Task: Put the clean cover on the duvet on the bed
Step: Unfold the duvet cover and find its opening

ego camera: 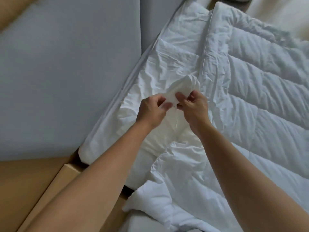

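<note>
White cover (181, 87) pinched by left hand (151, 111), right hand (195, 109).

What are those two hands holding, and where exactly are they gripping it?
The left hand and right hand both pinch a bunched peak of white fabric at its gathered tip, where a thin string dangles.

No writing, label, brand mark or number was legible in the scene: none showed on the crumpled white duvet cover (175, 67) at centre, on the quilted duvet (260, 84) at 3 o'clock, or on the wooden bed frame (55, 190) at 7 o'clock.
</note>
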### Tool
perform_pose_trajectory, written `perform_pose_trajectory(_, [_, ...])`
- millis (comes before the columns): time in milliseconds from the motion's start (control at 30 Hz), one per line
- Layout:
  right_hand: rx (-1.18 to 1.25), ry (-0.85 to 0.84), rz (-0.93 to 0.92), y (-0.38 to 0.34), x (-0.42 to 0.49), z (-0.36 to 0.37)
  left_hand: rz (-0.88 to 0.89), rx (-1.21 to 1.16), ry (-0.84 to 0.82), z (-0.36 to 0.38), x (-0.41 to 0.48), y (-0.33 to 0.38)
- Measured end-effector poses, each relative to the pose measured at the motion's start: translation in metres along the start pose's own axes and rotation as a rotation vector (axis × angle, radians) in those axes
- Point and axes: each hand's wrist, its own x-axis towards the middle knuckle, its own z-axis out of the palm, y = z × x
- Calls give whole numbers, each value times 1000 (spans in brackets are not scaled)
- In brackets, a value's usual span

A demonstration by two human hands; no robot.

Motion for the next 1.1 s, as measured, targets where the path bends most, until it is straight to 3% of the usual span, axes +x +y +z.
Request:
perform_pose_trajectory(167, [57,46,49,-34,-5,-23,89,102,143,-26,14,36])
perform_pose_trajectory(267, [-28,149,148,-40,-3,-30,133,99,232,-48,27,52])
perform_pose_trajectory(400, [-182,297,218,-47,-8,-36,232,121,212,-63,35,78])
perform_pose_trajectory(500, [-508,425,52,-55,-15,-39,317,143,200,-71,36,99])
perform_pose_trajectory(567, [-716,509,-235,-64,-18,-37,378,170,165,-76,36,115])
perform_pose_trajectory(633, [-896,461,-492,-77,-20,-28,440,210,140,-81,35,131])
perform_pose_trajectory(700, [-971,355,-600,-95,-22,-14,509,242,115,-85,31,147])
perform_pose_trajectory(867, [-755,212,-604,-140,-16,-6,587,315,113,-92,22,162])
perform_pose_trajectory(1100, [-728,59,-605,-151,-24,-26,381,402,208,-80,7,140])
